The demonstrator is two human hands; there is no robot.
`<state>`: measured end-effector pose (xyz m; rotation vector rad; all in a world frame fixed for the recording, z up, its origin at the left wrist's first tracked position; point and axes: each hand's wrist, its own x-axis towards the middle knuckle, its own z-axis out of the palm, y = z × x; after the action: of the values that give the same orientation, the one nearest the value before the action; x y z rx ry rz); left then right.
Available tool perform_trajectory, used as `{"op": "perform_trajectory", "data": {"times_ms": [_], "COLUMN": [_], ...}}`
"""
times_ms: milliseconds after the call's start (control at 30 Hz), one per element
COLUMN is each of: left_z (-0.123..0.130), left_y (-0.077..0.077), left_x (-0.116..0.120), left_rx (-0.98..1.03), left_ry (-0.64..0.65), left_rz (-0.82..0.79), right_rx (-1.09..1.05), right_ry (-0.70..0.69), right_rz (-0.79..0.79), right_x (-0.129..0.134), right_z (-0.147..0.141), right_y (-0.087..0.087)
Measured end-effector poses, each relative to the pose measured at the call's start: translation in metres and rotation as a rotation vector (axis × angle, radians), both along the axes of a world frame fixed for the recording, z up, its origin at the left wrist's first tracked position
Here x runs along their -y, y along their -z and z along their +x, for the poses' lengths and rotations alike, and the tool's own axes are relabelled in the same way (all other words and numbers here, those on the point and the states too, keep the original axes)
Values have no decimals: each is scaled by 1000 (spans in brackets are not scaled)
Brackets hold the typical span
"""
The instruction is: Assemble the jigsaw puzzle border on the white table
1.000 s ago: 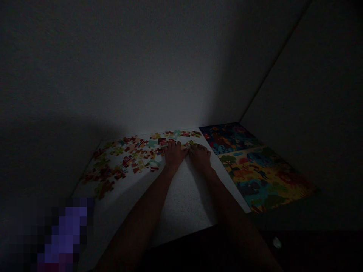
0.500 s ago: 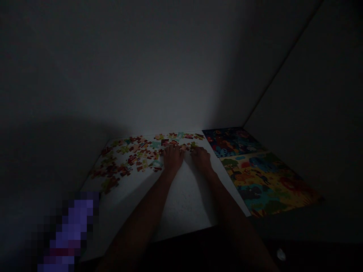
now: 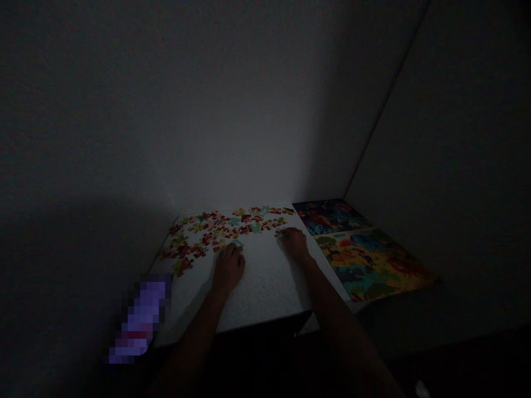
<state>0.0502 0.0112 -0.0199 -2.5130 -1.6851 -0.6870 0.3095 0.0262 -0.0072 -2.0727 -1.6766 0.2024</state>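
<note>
Jigsaw puzzle pieces [image 3: 219, 232] lying scattered across the far part of the white table [image 3: 265, 293], left hand [image 3: 229, 269] and right hand [image 3: 294, 243] resting at their near edge, each grip too dim to tell, animal-scene puzzle picture [image 3: 365, 254] lying off to the right

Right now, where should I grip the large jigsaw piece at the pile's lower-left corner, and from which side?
Probably pinch its outer edges, coming from the near side with the left hand. The jigsaw piece lies flat on the white table, and its near side looks free, while other pieces crowd its far side.
</note>
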Motion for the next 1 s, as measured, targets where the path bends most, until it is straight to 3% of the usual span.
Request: {"op": "perform_trajectory", "data": {"times_ms": [333,533,700,800,1000], "left_z": [3,-8,-26,-35,-35], "left_y": [5,1,2,5,6], "left_x": [-2,11,47,67,78], "left_rx": [37,110,137,131,76], "left_ry": [3,21,59,145,176], "left_rz": [-29,26,37,-5,-58], "right_rx": [82,116,-87,-273,-560], "right_ry": [-78,-254,-473,-517,-599], "right_rz": [76,88,97,86,-18], "right_x": [63,92,95,89,69], "right_z": [-42,-66,-66,-61,-52], "right_y": [7,2,-1,5,10]}}
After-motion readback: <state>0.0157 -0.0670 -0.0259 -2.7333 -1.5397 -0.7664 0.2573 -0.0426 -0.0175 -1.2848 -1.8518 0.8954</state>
